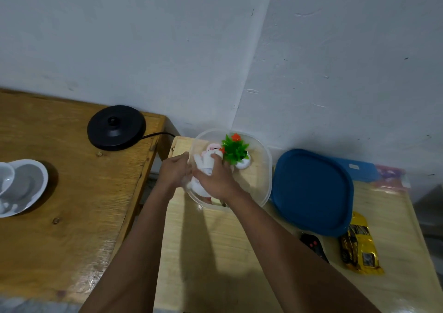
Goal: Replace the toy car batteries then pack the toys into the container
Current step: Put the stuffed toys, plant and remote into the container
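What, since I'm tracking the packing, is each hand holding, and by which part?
The right hand grips the white soft toy round its middle, inside the container. The left hand is at the container's left wall; its hold cannot be told.

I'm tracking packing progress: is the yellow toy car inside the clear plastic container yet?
No, the yellow toy car lies on the light wooden table beside the blue plastic lid, outside the clear plastic container.

- We can read no word, brand or number anywhere.
- The small white label (pixel 354 167) on the blue box (pixel 365 173) is too small to read.
- The yellow toy car (pixel 359 248) carries only blurred markings.
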Demonstrator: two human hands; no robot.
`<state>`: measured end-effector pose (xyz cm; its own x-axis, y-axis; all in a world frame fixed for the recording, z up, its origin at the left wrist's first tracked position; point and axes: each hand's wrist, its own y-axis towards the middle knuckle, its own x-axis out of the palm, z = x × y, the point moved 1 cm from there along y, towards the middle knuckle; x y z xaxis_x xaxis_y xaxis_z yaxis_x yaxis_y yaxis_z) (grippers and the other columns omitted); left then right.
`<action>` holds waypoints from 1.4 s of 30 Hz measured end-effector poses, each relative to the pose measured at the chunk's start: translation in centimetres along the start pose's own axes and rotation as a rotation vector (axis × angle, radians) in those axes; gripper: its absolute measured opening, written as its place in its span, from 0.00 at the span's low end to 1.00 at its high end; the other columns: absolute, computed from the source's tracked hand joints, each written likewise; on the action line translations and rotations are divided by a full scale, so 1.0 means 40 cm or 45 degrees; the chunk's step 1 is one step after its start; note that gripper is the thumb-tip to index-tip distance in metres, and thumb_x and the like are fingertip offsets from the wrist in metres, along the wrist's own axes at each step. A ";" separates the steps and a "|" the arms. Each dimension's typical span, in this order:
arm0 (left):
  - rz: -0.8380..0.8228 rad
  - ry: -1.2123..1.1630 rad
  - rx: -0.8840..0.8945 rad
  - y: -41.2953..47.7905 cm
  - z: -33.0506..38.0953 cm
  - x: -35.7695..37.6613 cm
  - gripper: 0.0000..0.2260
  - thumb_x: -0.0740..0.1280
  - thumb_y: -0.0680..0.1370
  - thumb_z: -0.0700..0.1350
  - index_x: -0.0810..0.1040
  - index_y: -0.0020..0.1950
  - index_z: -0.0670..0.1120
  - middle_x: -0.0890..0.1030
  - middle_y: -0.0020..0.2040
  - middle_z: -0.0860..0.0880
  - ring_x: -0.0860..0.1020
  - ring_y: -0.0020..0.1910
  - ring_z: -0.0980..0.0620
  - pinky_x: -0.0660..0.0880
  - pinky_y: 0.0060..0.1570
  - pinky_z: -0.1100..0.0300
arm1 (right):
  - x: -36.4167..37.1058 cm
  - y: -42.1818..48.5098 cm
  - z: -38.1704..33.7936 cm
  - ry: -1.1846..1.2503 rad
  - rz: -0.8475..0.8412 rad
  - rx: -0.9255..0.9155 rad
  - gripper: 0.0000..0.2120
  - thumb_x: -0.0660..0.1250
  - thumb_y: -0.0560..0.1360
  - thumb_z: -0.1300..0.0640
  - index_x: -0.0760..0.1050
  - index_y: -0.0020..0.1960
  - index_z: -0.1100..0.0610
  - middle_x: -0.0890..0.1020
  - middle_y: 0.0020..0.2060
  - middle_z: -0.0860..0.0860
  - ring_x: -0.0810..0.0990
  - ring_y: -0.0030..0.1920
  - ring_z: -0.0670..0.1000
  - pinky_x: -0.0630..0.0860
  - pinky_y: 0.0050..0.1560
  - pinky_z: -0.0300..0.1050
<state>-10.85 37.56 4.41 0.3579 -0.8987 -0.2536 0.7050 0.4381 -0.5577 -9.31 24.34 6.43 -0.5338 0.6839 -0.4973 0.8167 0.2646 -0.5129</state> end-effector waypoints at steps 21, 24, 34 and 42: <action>0.105 0.284 0.243 0.004 -0.021 0.024 0.13 0.61 0.83 0.46 0.83 0.55 0.40 0.82 0.48 0.43 0.79 0.49 0.44 0.80 0.52 0.46 | 0.006 -0.009 0.082 -0.773 0.160 -0.310 0.28 0.63 0.73 0.39 0.71 0.69 0.50 0.68 0.65 0.52 0.63 0.67 0.56 0.65 0.65 0.54; 0.153 0.294 0.280 0.009 -0.031 0.029 0.14 0.62 0.82 0.46 0.84 0.51 0.40 0.83 0.46 0.42 0.80 0.47 0.42 0.80 0.51 0.44 | 0.014 -0.025 0.102 -0.775 0.127 -0.296 0.25 0.64 0.75 0.45 0.70 0.70 0.53 0.70 0.65 0.54 0.68 0.66 0.57 0.67 0.63 0.52; 0.302 0.302 0.334 -0.020 -0.033 0.060 0.16 0.61 0.83 0.45 0.76 0.69 0.42 0.78 0.66 0.39 0.75 0.64 0.40 0.73 0.58 0.51 | -0.099 -0.124 0.158 -0.194 0.765 -0.404 0.12 0.63 0.77 0.54 0.80 0.57 0.50 0.81 0.51 0.46 0.80 0.49 0.49 0.77 0.51 0.50; 0.399 0.306 0.308 -0.031 -0.049 0.098 0.17 0.56 0.84 0.44 0.74 0.72 0.48 0.76 0.69 0.45 0.74 0.67 0.42 0.71 0.61 0.50 | -0.182 -0.259 0.393 -0.368 1.017 0.204 0.24 0.65 0.73 0.49 0.69 0.68 0.51 0.72 0.64 0.52 0.69 0.64 0.54 0.67 0.61 0.53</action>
<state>-11.53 33.45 2.56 0.4441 -0.6891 -0.5727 0.7183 0.6559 -0.2321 -17.32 5.93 4.38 0.1344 0.4186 -0.8982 0.9420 -0.3354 -0.0153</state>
